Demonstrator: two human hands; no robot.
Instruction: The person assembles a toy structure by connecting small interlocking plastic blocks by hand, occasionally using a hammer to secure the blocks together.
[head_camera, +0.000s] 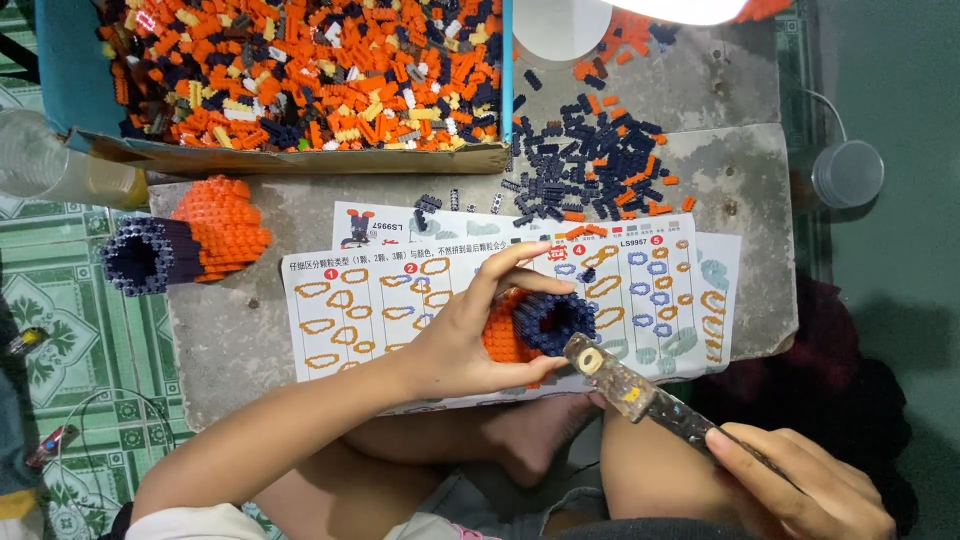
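My left hand (470, 345) has its fingers wrapped round the brick tube (535, 325) over the sheet (380, 300), open end facing right, where my right hand's (800, 490) closed fingers aim the mallet (640, 395) head just below it.

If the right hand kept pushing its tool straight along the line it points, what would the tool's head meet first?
The right hand holds a worn hammer-like tool aimed up and left. Its head is already at, or just short of, the dark-blue rim of the orange and dark-blue brick model gripped by the left hand; depth leaves contact uncertain.
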